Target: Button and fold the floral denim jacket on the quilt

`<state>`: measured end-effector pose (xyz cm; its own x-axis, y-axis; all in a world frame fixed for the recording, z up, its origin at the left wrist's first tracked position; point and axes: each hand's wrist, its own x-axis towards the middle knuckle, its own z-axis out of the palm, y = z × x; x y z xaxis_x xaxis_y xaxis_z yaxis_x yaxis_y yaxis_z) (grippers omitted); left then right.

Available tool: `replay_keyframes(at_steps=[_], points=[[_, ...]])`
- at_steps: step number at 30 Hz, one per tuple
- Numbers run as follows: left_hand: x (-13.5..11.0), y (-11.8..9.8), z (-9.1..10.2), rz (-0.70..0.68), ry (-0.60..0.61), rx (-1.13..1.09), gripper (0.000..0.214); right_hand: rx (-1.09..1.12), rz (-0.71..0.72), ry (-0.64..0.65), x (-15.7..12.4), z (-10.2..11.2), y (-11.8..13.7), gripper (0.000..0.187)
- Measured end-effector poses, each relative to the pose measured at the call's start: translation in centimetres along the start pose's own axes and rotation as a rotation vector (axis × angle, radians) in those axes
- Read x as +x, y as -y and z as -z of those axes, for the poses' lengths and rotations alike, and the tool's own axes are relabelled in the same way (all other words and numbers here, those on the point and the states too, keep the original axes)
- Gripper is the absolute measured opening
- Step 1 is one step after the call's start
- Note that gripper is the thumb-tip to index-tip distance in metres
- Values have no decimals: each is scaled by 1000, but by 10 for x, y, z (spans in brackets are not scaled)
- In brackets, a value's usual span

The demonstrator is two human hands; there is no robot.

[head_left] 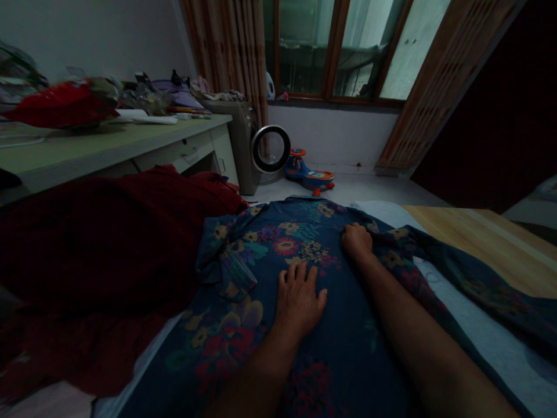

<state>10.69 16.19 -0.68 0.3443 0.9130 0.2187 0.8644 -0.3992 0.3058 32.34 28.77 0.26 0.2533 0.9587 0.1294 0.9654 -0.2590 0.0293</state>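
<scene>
A dark blue floral shirt (322, 325) lies spread out, its collar at the far end. Its left sleeve is folded inward, so the cuff (239, 268) rests on the body of the shirt. The other sleeve (474, 267) stretches out to the right. My left hand (300, 293) lies flat on the middle of the shirt, fingers spread. Farther up, near the right shoulder, my right hand (357, 241) is closed on the shirt's cloth, with the fingertips partly hidden.
Dark red cloth (100, 249) is heaped on the left. A pale sheet (478, 331) and a wooden board (483, 238) lie right. Beyond are a cluttered desk (165, 145), a washing machine with its round door (270, 149) swung out, and a blue-orange ride-on toy (307, 174).
</scene>
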Motion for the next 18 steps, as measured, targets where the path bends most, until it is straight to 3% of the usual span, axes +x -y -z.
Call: replay_keyframes(at_steps=[4, 8, 15, 18], points=[[0, 0, 0, 3, 5, -5, 45, 17, -83, 39, 3, 2, -9, 40], [0, -1, -1, 7, 4, -8, 45, 31, -73, 105, 13, 11, -9, 36], [0, -1, 0, -1, 1, -13, 44, 63, -106, -17, 65, 45, -29, 35], [0, 0, 1, -1, 4, -15, 44, 219, -196, 65, 86, 46, -47, 32]])
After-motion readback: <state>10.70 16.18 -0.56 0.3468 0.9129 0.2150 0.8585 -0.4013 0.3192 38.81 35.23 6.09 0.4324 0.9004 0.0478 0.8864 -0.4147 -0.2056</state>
